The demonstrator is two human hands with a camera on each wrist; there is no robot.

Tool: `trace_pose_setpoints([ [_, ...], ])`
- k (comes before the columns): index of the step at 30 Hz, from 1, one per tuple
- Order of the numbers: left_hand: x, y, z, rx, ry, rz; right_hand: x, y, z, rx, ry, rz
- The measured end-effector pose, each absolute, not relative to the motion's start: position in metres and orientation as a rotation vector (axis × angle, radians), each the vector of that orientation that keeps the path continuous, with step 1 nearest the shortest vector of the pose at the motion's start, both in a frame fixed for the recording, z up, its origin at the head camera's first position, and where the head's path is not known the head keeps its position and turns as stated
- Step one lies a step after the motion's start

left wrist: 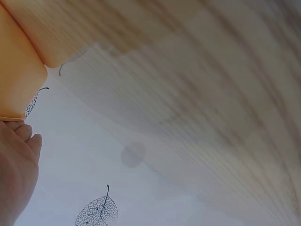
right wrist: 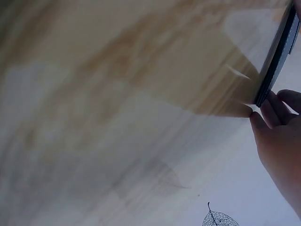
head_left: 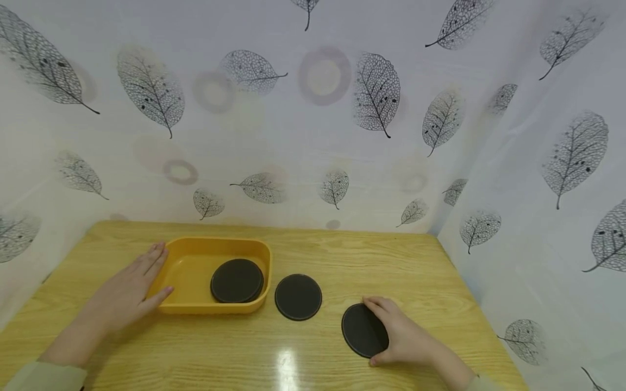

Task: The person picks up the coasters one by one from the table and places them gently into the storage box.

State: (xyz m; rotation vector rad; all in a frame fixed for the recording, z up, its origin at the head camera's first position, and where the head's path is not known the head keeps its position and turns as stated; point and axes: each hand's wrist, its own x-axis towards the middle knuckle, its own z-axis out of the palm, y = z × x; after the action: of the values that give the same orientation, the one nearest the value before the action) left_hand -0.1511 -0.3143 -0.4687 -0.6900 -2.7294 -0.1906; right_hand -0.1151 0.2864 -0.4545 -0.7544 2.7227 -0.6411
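My left hand (head_left: 119, 296) lies against the left end of a yellow-orange plastic tray (head_left: 188, 308), fingers straight along its rim and thumb at the near corner. In the left wrist view, its fingertips touch the rim of the tray (left wrist: 19, 61). Inside the tray's right half lie round black coasters (head_left: 237, 281), stacked, the top one hiding what is under it. My right hand (head_left: 403, 336) grips another black coaster (head_left: 362, 330) by its edges, thumb at the near side and fingers at the far side. The right wrist view shows this coaster (right wrist: 277, 56) nearly edge-on.
One more black coaster (head_left: 298, 297) lies flat on the wooden table (head_left: 220, 347), between the tray and my right hand. A pale leaf-patterned curtain (head_left: 293, 136) hangs along the table's far edge and down the right side.
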Motion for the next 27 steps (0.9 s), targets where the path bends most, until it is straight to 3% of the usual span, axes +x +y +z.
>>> trace_pose_setpoints([
  [27, -0.1508, -0.3138, -0.4694, -0.704, -2.722, -0.194, -0.1190, 0.2784, -0.4632, -0.885, 2.866, -0.451],
])
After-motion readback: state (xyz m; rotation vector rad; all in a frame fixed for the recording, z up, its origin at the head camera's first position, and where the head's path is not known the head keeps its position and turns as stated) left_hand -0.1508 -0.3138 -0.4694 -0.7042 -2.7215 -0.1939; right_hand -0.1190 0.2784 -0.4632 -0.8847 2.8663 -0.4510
